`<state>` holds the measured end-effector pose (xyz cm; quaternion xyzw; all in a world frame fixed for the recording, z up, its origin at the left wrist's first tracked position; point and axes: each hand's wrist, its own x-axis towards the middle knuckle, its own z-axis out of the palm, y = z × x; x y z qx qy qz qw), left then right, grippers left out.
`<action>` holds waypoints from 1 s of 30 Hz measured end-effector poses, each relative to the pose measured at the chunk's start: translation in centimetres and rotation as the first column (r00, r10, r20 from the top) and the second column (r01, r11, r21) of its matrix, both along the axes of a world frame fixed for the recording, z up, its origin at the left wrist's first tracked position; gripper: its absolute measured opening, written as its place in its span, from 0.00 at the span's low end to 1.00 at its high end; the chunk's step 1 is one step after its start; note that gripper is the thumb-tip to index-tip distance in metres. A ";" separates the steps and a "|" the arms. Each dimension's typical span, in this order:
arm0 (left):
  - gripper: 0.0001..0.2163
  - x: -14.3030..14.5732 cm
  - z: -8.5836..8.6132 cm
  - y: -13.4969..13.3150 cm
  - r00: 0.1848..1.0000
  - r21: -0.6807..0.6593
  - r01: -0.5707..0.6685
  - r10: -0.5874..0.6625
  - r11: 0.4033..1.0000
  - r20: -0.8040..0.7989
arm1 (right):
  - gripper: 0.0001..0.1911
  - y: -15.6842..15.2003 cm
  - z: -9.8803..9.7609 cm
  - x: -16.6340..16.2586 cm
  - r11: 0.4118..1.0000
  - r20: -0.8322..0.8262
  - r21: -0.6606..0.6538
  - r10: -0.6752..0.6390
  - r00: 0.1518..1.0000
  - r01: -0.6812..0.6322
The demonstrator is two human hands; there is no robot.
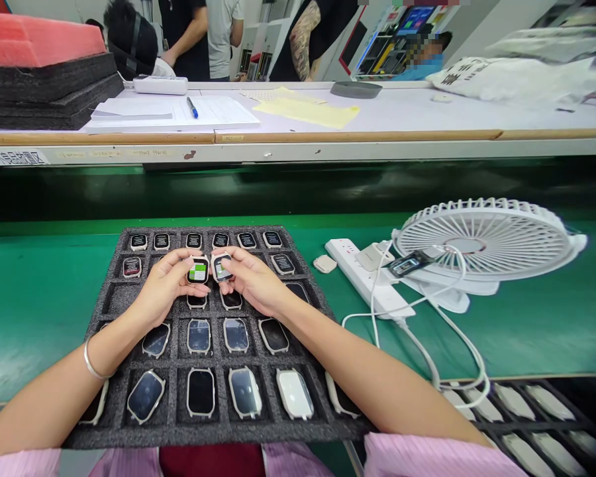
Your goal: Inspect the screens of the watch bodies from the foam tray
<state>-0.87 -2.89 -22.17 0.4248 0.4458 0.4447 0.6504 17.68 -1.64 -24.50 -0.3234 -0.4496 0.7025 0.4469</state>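
Note:
My left hand is closed round the edges of a smartwatch body whose lit screen shows green and white. Close beside it, my right hand grips a second smartwatch body, also with green on its screen, the thumb lying over its face. Both are held above a dark foam tray with square compartments. Strapless watch bodies lie in many of these. Those in the far row, such as one watch, show lit text; nearer ones, such as another watch, have dark screens.
Right of the tray are a white power strip with cables and a white fan. A second tray sits low at right. The shelf behind holds papers, a pen and foam blocks. People are beyond it.

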 end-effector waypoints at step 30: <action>0.16 -0.1 0.2 -0.1 1.000 0.015 -0.001 0.001 1.000 0.022 | 0.18 0.0 0.1 0.1 0.999 -0.012 0.040 0.027 1.000 -0.026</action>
